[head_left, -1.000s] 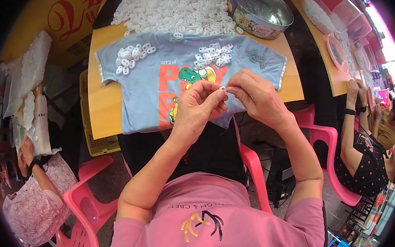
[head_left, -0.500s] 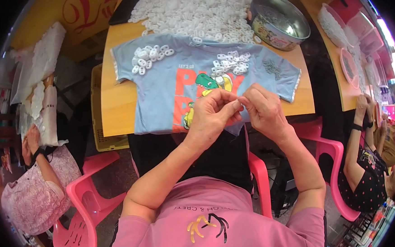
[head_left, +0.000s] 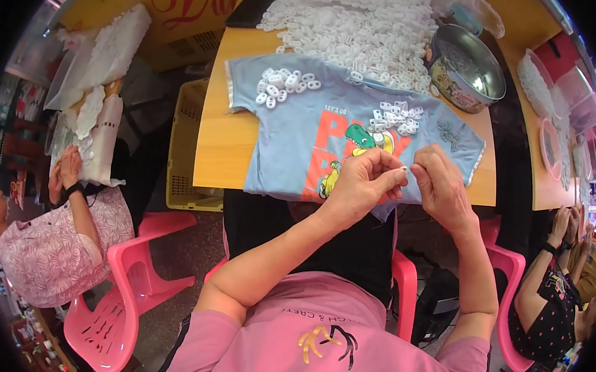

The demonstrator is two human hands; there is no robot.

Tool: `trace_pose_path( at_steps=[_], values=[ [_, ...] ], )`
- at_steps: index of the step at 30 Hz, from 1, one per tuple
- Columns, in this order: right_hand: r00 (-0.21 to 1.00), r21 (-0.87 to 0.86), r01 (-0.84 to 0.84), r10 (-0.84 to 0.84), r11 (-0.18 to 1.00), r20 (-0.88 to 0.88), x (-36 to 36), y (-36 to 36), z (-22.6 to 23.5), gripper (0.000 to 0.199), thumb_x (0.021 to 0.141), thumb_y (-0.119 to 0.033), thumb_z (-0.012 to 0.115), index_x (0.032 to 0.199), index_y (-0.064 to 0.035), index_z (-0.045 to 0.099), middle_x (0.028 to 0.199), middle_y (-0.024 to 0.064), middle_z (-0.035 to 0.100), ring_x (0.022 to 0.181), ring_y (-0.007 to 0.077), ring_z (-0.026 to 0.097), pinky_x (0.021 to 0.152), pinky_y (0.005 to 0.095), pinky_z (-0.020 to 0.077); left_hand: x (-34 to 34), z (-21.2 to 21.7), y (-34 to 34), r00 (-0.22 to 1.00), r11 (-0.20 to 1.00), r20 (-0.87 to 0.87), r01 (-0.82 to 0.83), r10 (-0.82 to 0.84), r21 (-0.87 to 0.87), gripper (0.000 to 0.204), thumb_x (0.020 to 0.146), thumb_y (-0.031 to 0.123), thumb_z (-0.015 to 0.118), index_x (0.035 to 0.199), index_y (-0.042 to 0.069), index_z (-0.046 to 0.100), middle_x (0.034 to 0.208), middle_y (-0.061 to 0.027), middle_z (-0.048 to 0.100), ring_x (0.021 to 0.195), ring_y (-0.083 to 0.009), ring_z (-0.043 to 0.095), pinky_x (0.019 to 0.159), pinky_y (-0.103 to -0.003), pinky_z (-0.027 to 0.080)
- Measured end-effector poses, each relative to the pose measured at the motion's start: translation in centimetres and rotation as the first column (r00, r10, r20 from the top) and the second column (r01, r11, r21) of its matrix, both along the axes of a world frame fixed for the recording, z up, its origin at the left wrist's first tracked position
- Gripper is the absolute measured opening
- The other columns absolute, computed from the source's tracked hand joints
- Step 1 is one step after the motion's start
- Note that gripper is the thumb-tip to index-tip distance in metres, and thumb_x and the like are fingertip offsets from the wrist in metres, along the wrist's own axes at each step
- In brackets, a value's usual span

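Note:
Over the lower edge of a light blue T-shirt (head_left: 280, 140), both hands meet at the fingertips. My left hand (head_left: 360, 188) pinches a small white plastic piece (head_left: 404, 169), mostly covered by the fingers. Close beside it, my right hand (head_left: 442, 189) is closed in a pinch; what it grips, if anything, is too small to make out. On the shirt lie a cluster of white oval pieces with holes (head_left: 283, 85) at the left, another cluster of white pieces (head_left: 396, 115) at the right, and a patch of tiny grey metal-looking parts (head_left: 448, 134) on the right sleeve.
A large heap of white pieces (head_left: 348, 39) covers the table's far side, beside a round tin (head_left: 478, 84). A yellow crate (head_left: 189, 131) stands left of the table. Pink chairs (head_left: 124, 298) and people at neighbouring tables sit on both sides.
The whole view has shifted, so the table and shirt now appear further right. My fingertips have drawn slightly apart, and the white piece shows at the left hand's fingertips.

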State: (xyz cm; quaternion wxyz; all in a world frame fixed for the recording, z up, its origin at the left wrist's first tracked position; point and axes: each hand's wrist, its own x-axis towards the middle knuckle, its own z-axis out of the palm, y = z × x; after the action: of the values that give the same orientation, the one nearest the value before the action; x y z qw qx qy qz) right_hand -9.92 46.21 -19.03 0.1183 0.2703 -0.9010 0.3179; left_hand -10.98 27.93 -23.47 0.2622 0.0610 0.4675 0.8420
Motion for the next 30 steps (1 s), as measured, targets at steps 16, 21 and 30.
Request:
trace_pose_path(
  at_steps=[16, 21, 30],
  values=[
    [0.965, -0.14, 0.204, -0.223, 0.969, -0.135, 1.2, -3.3, -2.7, 0.008, 0.091, 0.001, 0.058, 0.088, 0.0012, 0.05, 0.079, 0.0138, 0.05, 0.067, 0.0311, 0.052, 0.058, 0.0379, 0.0432, 0.6, -0.1, 0.6, 0.993, 0.993, -0.034, -0.114, 0.114, -0.006, 0.014, 0.092, 0.012, 0.065, 0.098, -0.001, 0.06, 0.085, -0.0051, 0.067, 0.071, -0.0084, 0.062, 0.064, -0.023, 0.052],
    [0.976, -0.135, 0.219, -0.214, 0.966, 0.051, 0.5, -2.3, -1.0, 0.007, 0.09, -0.003, 0.06, 0.087, 0.0012, 0.055, 0.078, 0.0145, 0.053, 0.067, 0.0309, 0.055, 0.059, 0.0375, 0.044, -0.1, -0.3, 0.4, 0.995, 0.995, -0.013, -0.097, 0.097, 0.016, 0.015, 0.093, 0.012, 0.064, 0.1, 0.0, 0.059, 0.087, -0.0063, 0.066, 0.075, -0.0105, 0.063, 0.066, -0.024, 0.052],
    [0.999, 0.003, 0.034, -0.034, 0.999, -0.015, -7.4, -7.2, 3.3, 0.008, 0.088, -0.004, 0.06, 0.094, 0.0008, 0.063, 0.088, 0.0122, 0.061, 0.077, 0.0286, 0.062, 0.068, 0.0355, 0.0489, -0.6, -0.5, 1.0, 0.997, 0.996, 0.0, -0.079, 0.079, 0.035, 0.009, 0.093, 0.006, 0.058, 0.096, -0.001, 0.053, 0.085, -0.0072, 0.063, 0.073, -0.0138, 0.064, 0.065, -0.027, 0.054]
  ],
)
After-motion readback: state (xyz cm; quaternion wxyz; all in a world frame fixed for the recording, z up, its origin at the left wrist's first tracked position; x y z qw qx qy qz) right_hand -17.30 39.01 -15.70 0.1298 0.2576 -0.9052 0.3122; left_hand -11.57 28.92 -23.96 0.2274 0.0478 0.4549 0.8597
